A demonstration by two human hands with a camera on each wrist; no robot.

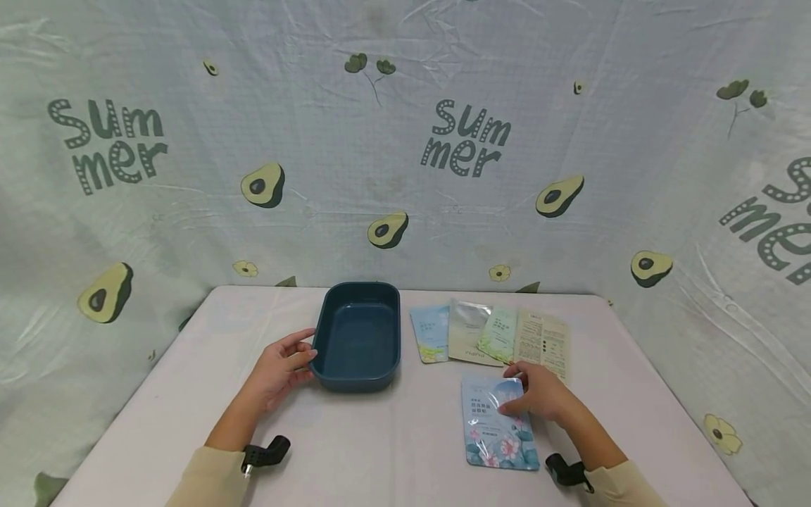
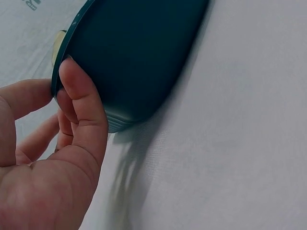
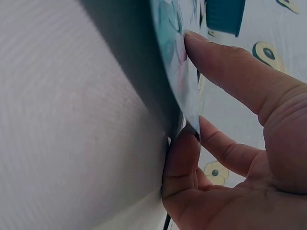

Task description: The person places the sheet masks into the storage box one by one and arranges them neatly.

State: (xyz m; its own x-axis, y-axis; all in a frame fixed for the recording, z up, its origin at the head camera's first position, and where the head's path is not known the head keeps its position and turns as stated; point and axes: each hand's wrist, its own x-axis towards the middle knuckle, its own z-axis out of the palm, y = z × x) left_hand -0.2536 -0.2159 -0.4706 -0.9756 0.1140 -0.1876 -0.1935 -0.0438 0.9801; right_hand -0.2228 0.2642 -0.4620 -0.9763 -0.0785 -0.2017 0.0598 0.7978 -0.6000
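My left hand (image 1: 279, 371) is at the near left side of a dark blue rectangular basin (image 1: 357, 386) standing on the table. The left wrist view shows the thumb at the basin's rim and curled fingers against its outer wall (image 2: 129, 52), pinching the edge. To the right, my right hand (image 1: 543, 394) holds a blue face mask packet (image 1: 494, 433) printed with pink lotus flowers. Its thumb lies on the packet's front in the right wrist view, and the fingers are behind the edge. The packet (image 3: 175, 52) is tilted, with part of it above the tabletop.
Behind the right hand lie several flat packets: a light blue one (image 1: 431, 331), a silvery beige one (image 1: 465, 334), a green one (image 1: 500, 331) and a beige one with printed text (image 1: 538, 338). The white-covered table (image 1: 253, 310) ends at an avocado-print curtain (image 1: 329, 176).
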